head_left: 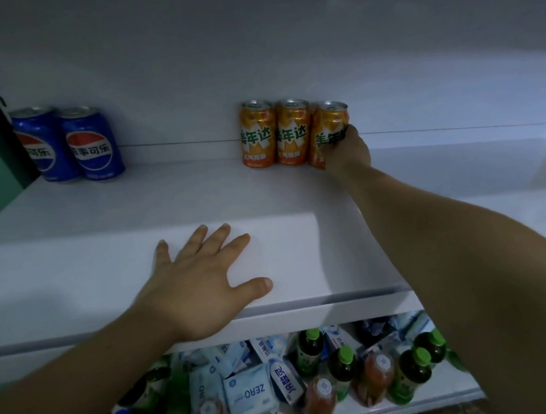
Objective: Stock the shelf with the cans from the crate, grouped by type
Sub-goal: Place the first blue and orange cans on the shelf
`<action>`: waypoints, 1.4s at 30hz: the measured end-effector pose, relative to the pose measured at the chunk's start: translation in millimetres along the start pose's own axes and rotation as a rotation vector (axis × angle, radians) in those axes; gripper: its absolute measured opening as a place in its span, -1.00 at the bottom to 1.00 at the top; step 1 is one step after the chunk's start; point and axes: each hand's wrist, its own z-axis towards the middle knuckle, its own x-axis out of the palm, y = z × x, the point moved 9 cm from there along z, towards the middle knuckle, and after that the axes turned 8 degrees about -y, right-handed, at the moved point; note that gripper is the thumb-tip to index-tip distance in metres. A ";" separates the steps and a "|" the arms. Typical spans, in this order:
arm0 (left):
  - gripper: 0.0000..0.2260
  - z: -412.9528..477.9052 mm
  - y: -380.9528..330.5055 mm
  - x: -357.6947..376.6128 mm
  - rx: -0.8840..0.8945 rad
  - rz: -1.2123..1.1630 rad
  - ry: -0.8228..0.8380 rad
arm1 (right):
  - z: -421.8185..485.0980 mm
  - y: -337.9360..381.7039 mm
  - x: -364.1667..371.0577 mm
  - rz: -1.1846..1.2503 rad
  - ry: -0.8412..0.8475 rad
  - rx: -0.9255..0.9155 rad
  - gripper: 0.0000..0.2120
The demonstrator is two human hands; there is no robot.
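Right hand (348, 151) grips third orange can (327, 131), upright, touching its two neighbours at shelf (197, 194) back; left hand (205, 280) flat, fingers spread, on shelf front.

You are facing blue metal cans (92, 144) bearing the Pepsi globe and "事可乐", and orange metal cans (258, 134) reading "美年达". Your right hand (348, 151), gripping the rightmost orange can (329, 128), is hiding its last character. A white soft packet (249, 394) is showing "ZERO" upside down.
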 end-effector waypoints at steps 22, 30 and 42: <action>-0.36 -84.7 -309.0 36.1 0.593 -0.282 0.164 | -256.6 -190.9 -357.3 -0.544 0.061 0.324 -0.35; -0.47 -204.0 -452.4 206.3 0.905 -0.140 0.548 | -410.2 -337.9 -452.0 -0.596 0.036 0.735 -0.38; -0.35 -187.3 -527.0 409.8 0.797 -0.019 0.834 | -487.1 -581.5 -402.7 -0.447 0.204 1.084 -0.39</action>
